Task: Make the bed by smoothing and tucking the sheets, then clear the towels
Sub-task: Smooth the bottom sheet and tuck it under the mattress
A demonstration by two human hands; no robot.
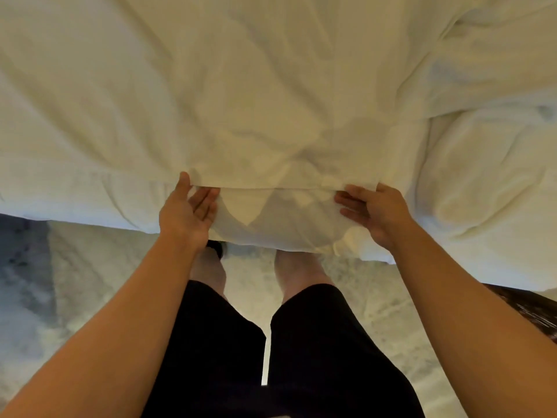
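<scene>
A white sheet (271, 95) covers the bed and is creased toward the near edge. A loose fold of the sheet (280, 218) hangs over the bed's edge in front of my legs. My left hand (188, 212) is at the fold's left end, palm turned inward, thumb against the upper crease and fingers relaxed beside the hanging cloth. My right hand (373, 212) lies on the fold's right end with straight fingers pointing left and pressing on the cloth. No towels are in view.
A bunched white duvet or pillow (482, 176) lies on the bed at the right. Pale patterned carpet (90, 267) runs below the bed edge. A dark wooden corner (530, 309) juts in at the right. My legs (301, 342) stand close to the bed.
</scene>
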